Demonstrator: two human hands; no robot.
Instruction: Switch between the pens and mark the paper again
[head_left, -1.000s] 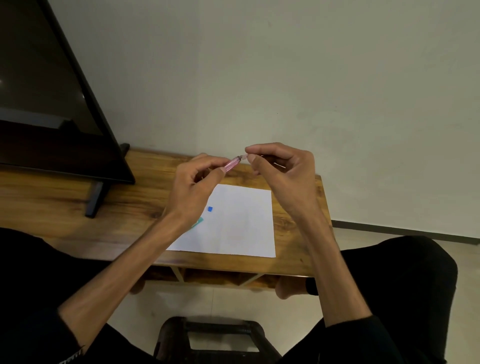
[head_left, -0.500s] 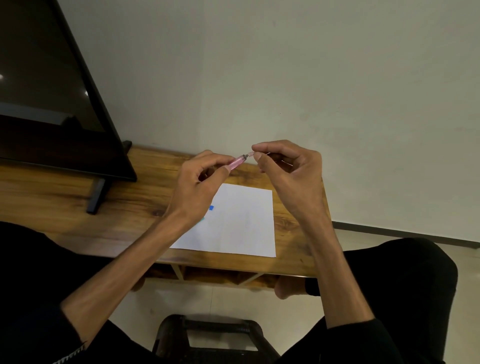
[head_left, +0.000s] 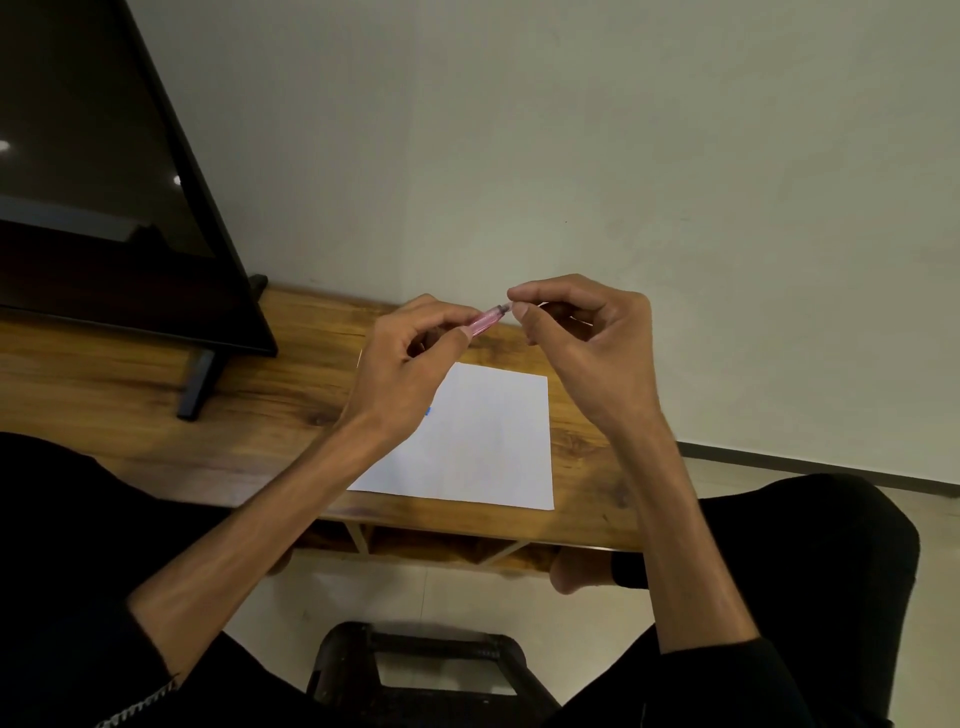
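Note:
My left hand (head_left: 410, 358) grips a pink translucent pen barrel (head_left: 484, 320), held up above the wooden table (head_left: 130, 395). My right hand (head_left: 587, 338) pinches the grey tip end of that pen (head_left: 503, 309) between thumb and forefinger. Both hands hover over a white sheet of paper (head_left: 488, 447) lying on the table. A small blue piece (head_left: 428, 411) shows on the paper just beside my left wrist; the rest of it is hidden by the hand.
A black television (head_left: 104, 208) on a stand foot (head_left: 196, 387) fills the table's left. A pale wall rises behind. Below the table edge are a dark stool (head_left: 426, 670), my dark-clothed knees and a bare foot (head_left: 576, 571).
Both hands stay on the pen and shift only slightly; the view has tilted a little. The teal piece seen earlier under my left wrist is now hidden.

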